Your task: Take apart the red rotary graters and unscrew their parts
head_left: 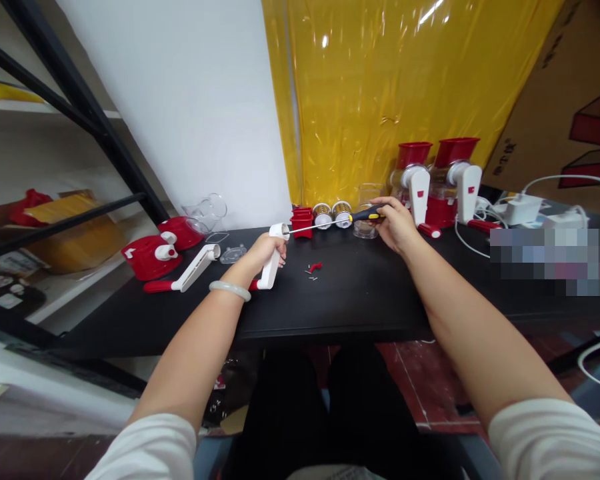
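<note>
There's the white plastic crank handle with a red grip (269,275), tilted over the flat black desk (365,300), the left hand's (266,255) fingers wrapped around it. Opposite, the right hand (397,225) has its fingers pinching a black-and-yellow screwdriver (364,215), its thin metal shaft reaching the handle's round end; whether the tip is seated, I can't tell! Nearby lie a small curved red plastic piece (317,267) and tiny metal screws (313,279). Off left, a second white crank handle (194,269) lies beside a red plastic housing (150,260).
</note>
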A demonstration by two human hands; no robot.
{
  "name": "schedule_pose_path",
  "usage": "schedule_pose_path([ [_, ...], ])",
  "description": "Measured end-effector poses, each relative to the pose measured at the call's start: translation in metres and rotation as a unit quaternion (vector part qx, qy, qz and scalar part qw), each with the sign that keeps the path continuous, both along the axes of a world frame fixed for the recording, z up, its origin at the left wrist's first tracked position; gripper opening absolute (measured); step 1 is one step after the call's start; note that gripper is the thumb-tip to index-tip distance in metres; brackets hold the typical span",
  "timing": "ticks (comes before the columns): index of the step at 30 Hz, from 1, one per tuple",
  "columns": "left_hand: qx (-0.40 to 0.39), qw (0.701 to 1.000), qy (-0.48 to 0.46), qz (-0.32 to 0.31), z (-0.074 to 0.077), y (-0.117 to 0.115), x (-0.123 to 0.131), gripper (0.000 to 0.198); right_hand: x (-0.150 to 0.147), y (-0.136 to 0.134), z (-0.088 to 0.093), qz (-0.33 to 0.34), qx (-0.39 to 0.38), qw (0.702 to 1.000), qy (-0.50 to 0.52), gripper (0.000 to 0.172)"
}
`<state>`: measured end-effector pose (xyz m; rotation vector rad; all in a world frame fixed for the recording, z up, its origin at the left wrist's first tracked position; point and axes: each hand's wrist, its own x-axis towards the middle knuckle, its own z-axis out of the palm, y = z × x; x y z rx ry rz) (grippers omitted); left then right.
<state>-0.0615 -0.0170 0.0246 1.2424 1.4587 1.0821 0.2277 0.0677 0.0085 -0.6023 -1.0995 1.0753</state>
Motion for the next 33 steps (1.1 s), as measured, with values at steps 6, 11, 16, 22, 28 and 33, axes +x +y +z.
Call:
schedule_pose_path([
  [6,0.000,1.000,-0.008,0.001,-0.0002,-0.0001,0.0003,0.018,0.0003,0.0001,-0.0018,-0.066,0.037,0.996,-0.055,0.032],
  [11,0.003,1.000,-0.007,-0.008,-0.0001,-0.0016,0.0012,0.020,-0.0023,0.0023,-0.0022,-0.055,0.023,0.998,-0.018,0.042],
  [16,0.004,1.000,-0.004,-0.014,0.0003,-0.0026,0.0016,0.019,-0.0008,0.0032,-0.0022,-0.071,0.031,0.997,-0.019,0.041],
  [22,0.005,1.000,0.003,-0.013,0.0003,-0.0021,0.0014,0.017,-0.0008,0.0030,-0.0021,-0.072,0.033,0.997,-0.018,0.037],
  [28,0.009,1.000,0.017,-0.013,0.0019,-0.0041,0.0027,0.021,0.0015,0.0032,-0.0005,-0.116,0.025,0.993,-0.026,0.024],
  [33,0.012,0.999,0.048,0.002,-0.0002,-0.0006,0.0030,0.022,0.0033,-0.0032,0.0047,-0.192,-0.010,0.978,-0.081,0.014],
])
